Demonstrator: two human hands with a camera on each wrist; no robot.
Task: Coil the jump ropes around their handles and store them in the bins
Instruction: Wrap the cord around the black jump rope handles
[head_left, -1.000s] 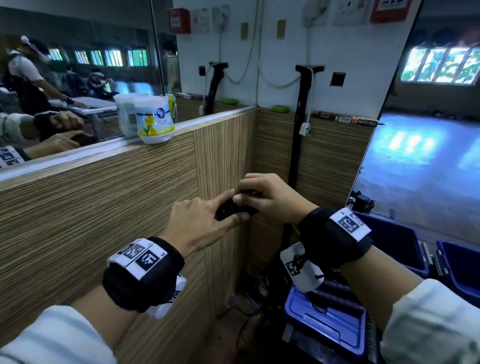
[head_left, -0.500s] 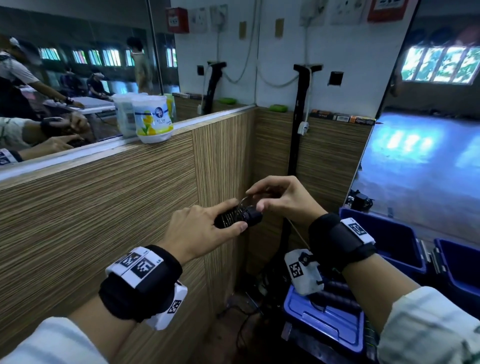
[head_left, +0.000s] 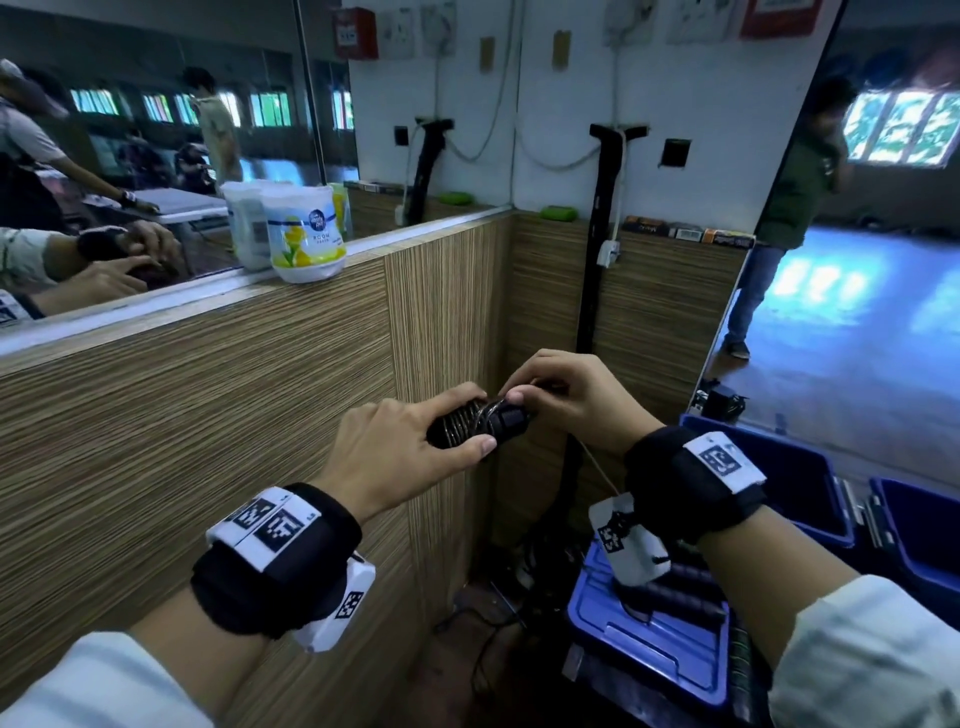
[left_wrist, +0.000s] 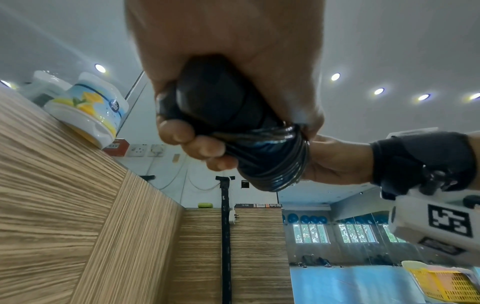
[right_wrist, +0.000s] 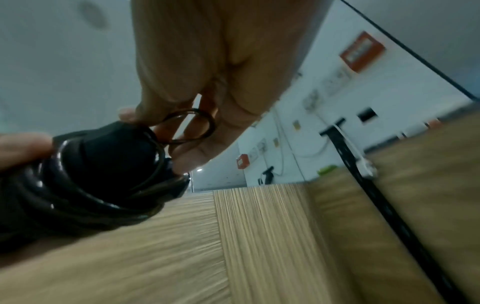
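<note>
A: What closes in the two hands (head_left: 395, 457)?
B: A wood-grain partition (head_left: 208, 415) runs along nine o'clock and turns a corner at twelve, just beyond the fingertips.

A: And lower down?
B: A black pole (head_left: 592, 291) stands upright in the corner; blue bins (head_left: 800, 488) and a blue lid (head_left: 649, 639) fill four to five o'clock.

A: Open room?
B: Air at two o'clock, toward a standing person (head_left: 779, 234). Above the partition, only a tub (head_left: 304, 234) on the ledge interrupts.

Left grip (head_left: 400, 457) curled closed, right grip (head_left: 566, 400) pinching, fingertips nearly meeting
</note>
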